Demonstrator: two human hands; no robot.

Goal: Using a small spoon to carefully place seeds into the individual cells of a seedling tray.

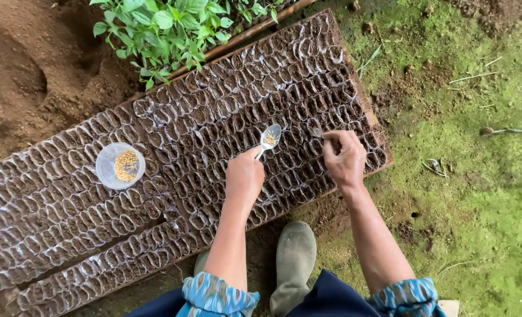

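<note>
My left hand (pixel 244 178) grips the handle of a metal spoon (pixel 269 138) whose bowl carries a few pale seeds. It hovers over a long bed of small clear plastic seedling bags filled with dark soil (pixel 214 135). My right hand (pixel 345 158) is to the right of the spoon, fingertips pinched together and pressed down at a soil-filled bag near the bed's right end. Whether a seed sits between the fingers is hidden. A round clear plastic cup (pixel 120 165) holding yellowish seeds rests on the bags to the left.
Green leafy seedlings (pixel 167 29) grow in a tray behind the bed. Loose brown soil (pixel 26 76) lies heaped at the upper left. Mossy ground (pixel 478 194) spreads to the right. My boot (pixel 294 258) stands at the bed's near edge.
</note>
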